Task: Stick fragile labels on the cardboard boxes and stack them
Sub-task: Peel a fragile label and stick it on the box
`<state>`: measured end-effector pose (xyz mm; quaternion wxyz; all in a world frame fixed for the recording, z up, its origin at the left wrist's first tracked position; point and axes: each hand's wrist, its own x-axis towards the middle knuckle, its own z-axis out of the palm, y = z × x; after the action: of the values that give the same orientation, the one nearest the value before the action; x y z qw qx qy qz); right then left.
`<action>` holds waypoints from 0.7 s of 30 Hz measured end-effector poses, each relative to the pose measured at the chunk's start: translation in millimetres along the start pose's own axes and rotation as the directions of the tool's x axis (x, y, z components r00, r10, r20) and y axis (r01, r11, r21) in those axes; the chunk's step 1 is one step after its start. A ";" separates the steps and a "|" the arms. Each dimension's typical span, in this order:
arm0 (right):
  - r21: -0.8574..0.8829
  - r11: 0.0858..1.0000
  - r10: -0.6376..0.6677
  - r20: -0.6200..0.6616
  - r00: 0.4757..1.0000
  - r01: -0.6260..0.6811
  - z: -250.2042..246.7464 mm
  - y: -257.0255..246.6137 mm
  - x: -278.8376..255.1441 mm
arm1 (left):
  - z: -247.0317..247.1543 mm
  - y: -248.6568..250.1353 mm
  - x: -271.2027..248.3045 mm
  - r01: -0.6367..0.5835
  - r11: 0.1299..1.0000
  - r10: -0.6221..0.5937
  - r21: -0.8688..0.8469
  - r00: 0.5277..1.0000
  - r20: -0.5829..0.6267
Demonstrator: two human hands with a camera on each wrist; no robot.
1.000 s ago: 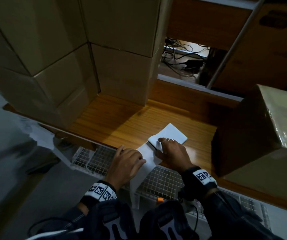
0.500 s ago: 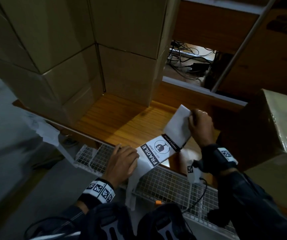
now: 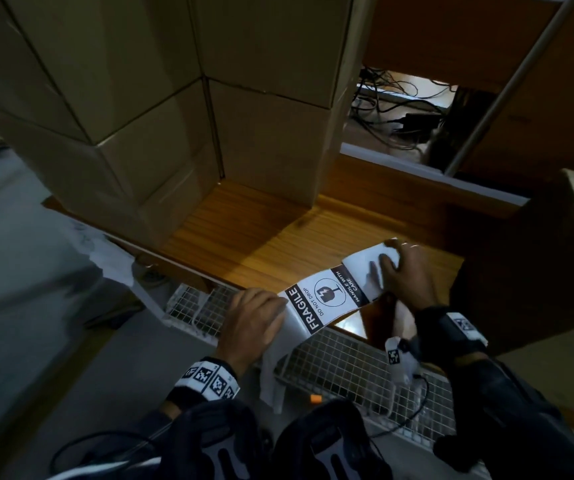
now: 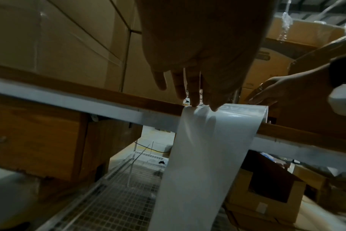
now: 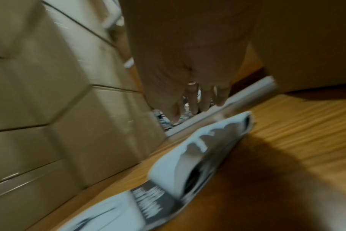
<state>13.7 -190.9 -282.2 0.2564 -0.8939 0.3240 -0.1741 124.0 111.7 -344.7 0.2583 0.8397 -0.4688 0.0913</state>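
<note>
A white strip of fragile labels (image 3: pixel 327 299) lies stretched across the near edge of the wooden table (image 3: pixel 251 237), one printed FRAGILE label facing up. My left hand (image 3: pixel 261 313) pinches the strip at the table edge, where its blank tail (image 4: pixel 207 156) bends over and hangs down. My left fingertips (image 4: pixel 193 104) sit right on that bend. My right hand (image 3: pixel 396 261) grips the strip's far end, thumb lying across the white paper, low over the table. The right wrist view shows the strip (image 5: pixel 188 156) blurred beneath that hand (image 5: pixel 188 112).
Stacked cardboard boxes (image 3: pixel 161 133) fill the table's left and back. Another box (image 3: pixel 555 271) stands close on the right, beside my right hand. A white wire basket (image 3: pixel 341 368) hangs under the table edge. Cables (image 3: pixel 393 109) lie in the gap behind the table.
My right hand has pulled the strip's end out to the right, unfolding it and exposing a printed label, then lowered it toward the table. My left hand has stayed at the edge.
</note>
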 end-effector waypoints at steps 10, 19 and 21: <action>0.032 0.873 -0.450 0.435 0.780 0.486 35.4 -39.9 -74.4 | 12.7 -7.9 -34.0 0.588 0.596 -0.564 -0.547 0.791 0.236; 0.042 0.905 -0.394 0.458 0.797 0.423 22.6 -15.0 -85.8 | 26.4 15.5 -33.1 0.639 0.344 -0.373 -0.688 0.765 0.524; 0.060 0.900 -0.408 0.460 0.789 0.431 23.0 -12.8 -88.1 | 29.6 20.6 -33.7 0.635 0.313 -0.374 -0.706 0.766 0.523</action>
<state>-33.3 -115.6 -306.3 0.2591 -0.9645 0.0513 -0.0014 85.9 112.5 -376.0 0.5878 0.7039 -0.1891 -0.3510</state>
